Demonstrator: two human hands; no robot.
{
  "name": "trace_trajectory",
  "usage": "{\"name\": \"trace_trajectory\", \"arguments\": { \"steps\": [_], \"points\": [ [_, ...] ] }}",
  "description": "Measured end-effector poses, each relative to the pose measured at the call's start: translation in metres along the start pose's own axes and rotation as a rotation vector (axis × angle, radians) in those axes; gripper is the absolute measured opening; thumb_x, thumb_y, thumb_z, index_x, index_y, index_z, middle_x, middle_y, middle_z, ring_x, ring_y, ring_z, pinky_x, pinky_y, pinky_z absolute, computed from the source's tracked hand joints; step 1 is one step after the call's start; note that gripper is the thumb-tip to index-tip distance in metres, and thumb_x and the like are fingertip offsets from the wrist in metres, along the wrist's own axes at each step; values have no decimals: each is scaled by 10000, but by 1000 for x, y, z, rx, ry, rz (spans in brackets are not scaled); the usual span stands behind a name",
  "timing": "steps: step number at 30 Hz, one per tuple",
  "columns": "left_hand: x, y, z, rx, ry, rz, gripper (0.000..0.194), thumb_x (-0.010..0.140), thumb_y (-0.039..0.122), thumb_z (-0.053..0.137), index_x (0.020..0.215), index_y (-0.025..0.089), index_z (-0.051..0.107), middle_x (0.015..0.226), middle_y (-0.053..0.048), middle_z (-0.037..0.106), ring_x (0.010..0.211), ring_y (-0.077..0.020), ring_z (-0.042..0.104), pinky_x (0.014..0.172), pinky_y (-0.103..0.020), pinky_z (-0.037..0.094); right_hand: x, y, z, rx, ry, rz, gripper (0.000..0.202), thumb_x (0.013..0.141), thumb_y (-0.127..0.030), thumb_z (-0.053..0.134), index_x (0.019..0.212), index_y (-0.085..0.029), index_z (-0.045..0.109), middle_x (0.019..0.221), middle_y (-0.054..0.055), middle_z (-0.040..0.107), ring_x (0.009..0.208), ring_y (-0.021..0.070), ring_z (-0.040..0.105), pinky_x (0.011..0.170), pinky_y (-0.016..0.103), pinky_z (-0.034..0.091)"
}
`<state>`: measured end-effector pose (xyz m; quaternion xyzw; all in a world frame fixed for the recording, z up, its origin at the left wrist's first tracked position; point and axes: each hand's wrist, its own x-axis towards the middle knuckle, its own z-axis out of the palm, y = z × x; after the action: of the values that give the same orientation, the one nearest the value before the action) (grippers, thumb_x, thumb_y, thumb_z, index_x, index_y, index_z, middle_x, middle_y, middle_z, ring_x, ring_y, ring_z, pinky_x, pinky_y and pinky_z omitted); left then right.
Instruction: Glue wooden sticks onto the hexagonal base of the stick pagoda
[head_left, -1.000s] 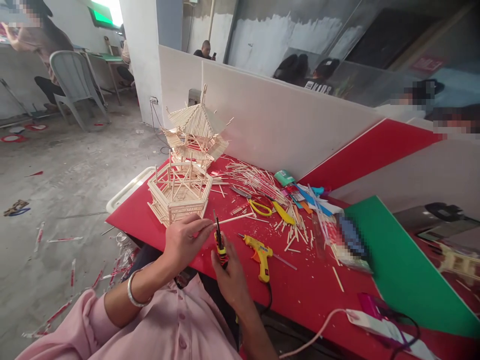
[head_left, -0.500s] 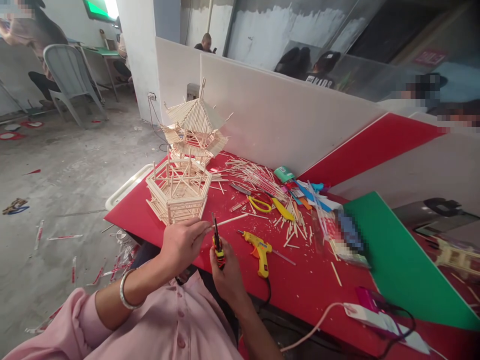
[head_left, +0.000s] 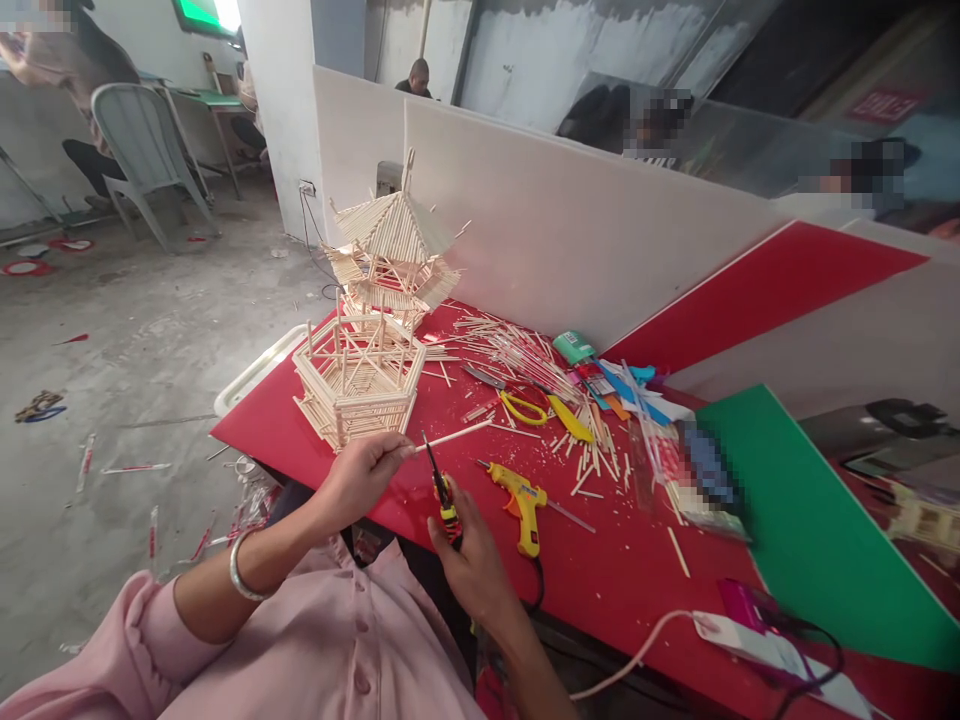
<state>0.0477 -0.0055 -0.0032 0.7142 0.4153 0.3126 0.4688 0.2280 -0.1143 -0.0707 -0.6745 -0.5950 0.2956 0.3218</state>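
Two hands (head_left: 367,478) (head_left: 474,565), one handheld stick (head_left: 461,432), one pair of pliers (head_left: 444,497), one glue gun (head_left: 525,507), one stick pagoda (head_left: 395,232), one hexagonal frame (head_left: 375,408)

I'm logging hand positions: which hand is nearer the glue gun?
Right. The right hand, around the pliers, is just left of the glue gun; the left hand, pinching a stick, is farther left, beyond the pliers.

From here I see the left hand (head_left: 367,478) pinching thumb against fingertips, its bangled wrist angled inward. The right hand (head_left: 469,555) curls in a grip beside it, apart, its forearm slanting up from below.
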Motion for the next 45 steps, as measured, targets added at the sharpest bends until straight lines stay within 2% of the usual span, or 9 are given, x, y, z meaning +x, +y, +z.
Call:
{"name": "trace_trajectory", "arguments": {
  "steps": [9,15,19,23,26,33,36,41,45],
  "points": [
    [-2,-4,24,-7,70,155,310,953,375,493,800,156,650,665,5,580,621,-112,504,614,-210,389,-16,-18,-26,576,-257,279,422,841,-593,619,867,-172,638,793,40,642,762,177,587,726,305,470],
    [12,-27,61,-69,187,215,304,953,341,495,744,158,619,629,12,562,585,-105,489,573,-197,404,-15,-8,-26,1076,-431,446,420,753,-524,729,963,-172,636,783,32,623,693,167,610,660,304,477],
    [18,-38,72,49,270,332,272,965,292,470,822,167,664,700,-23,642,629,-121,570,615,-209,454,-9,-1,-25,803,-326,429,509,761,-617,638,992,-164,647,867,91,674,823,261,653,755,397,518],
    [13,-52,75,169,327,332,228,947,285,515,863,182,701,744,-47,686,655,-130,611,641,-219,481,-11,4,-37,72,130,263,502,824,-554,546,1144,-179,646,1175,163,660,1177,345,565,1004,465,430],
    [16,-65,81,206,341,262,205,935,259,540,832,183,699,725,-33,687,637,-126,623,628,-215,496,-16,4,-49,-77,284,262,561,859,-550,477,1238,-155,598,1276,197,615,1226,341,543,1028,473,415],
    [34,-69,100,184,307,317,416,904,149,517,1315,194,564,1323,-135,620,1252,-229,573,1024,-388,496,-18,0,-51,448,-232,323,485,850,-636,548,846,-162,652,794,68,663,773,200,610,763,328,482],
    [27,-56,91,43,219,475,627,894,110,504,1491,204,339,1427,-163,539,1382,-224,452,1100,-422,438,-22,3,-50,784,-490,339,433,834,-559,640,981,-151,654,851,61,647,770,171,611,741,306,471],
    [22,-42,69,-84,-16,646,374,897,106,501,1247,199,596,877,-63,779,1022,-192,705,1041,-431,486,-30,11,-55,991,-701,413,511,753,-471,757,1126,-142,638,855,65,656,749,168,625,693,287,467],
    [14,-46,64,-225,110,286,327,884,220,565,1209,179,584,807,-45,778,831,-169,744,889,-351,583,-28,17,-58,924,-701,325,465,759,-486,738,1057,-133,683,942,102,689,872,204,641,788,323,482]
  ]
}}
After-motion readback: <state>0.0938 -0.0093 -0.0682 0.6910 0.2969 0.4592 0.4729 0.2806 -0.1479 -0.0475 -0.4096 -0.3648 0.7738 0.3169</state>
